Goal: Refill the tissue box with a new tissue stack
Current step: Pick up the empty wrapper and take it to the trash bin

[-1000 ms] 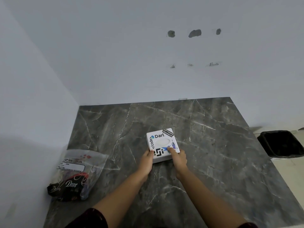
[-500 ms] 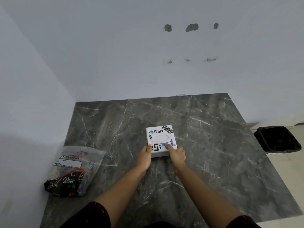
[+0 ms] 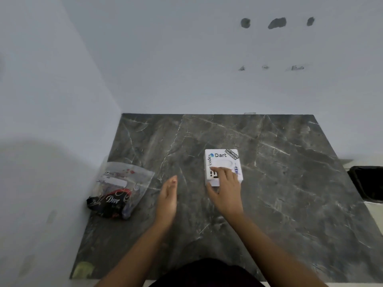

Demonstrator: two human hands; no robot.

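A white square tissue box [image 3: 222, 160] with stickers and an oval top opening sits on the dark marble table [image 3: 279, 183]. My right hand [image 3: 224, 188] lies on the box's near half, fingers over the top and thumb against its near left side. My left hand [image 3: 168, 196] hovers flat and open over the table, left of the box and apart from it. A clear plastic bag [image 3: 118, 189] with a dark "Dove" pack inside lies at the table's left edge by the wall.
White walls close off the left and far sides of the table. A black bin [image 3: 366, 183] stands on the floor past the table's right edge. A yellowish scrap [image 3: 84, 270] lies at the near left corner.
My left hand has let go of the box and moved left toward the bag. My right hand has slid further onto the box's top. The view has tilted down.
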